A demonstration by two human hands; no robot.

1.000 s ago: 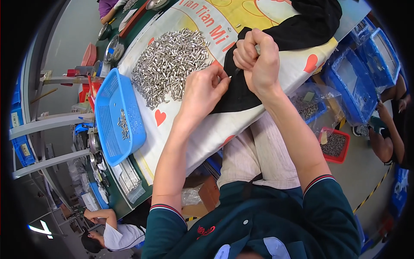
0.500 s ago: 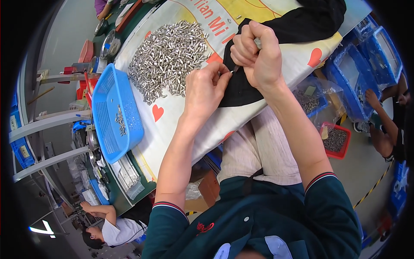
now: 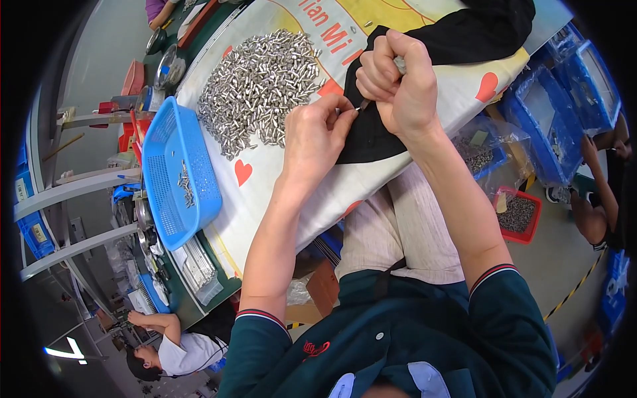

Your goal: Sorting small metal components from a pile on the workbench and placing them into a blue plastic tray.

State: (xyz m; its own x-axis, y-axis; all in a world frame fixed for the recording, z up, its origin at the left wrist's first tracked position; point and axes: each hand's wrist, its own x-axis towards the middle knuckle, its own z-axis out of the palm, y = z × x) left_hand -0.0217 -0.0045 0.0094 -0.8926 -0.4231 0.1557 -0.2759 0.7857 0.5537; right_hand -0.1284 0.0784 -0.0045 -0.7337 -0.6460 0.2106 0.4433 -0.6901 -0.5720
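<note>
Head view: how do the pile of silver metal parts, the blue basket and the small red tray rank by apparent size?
1. pile of silver metal parts, though the blue basket looks close.
2. blue basket.
3. small red tray, clearly smallest, but it sits farther down.

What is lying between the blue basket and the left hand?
In the head view, the cloth with a red heart lies between the basket and the left hand; the pile of metal pins is just above.
</note>
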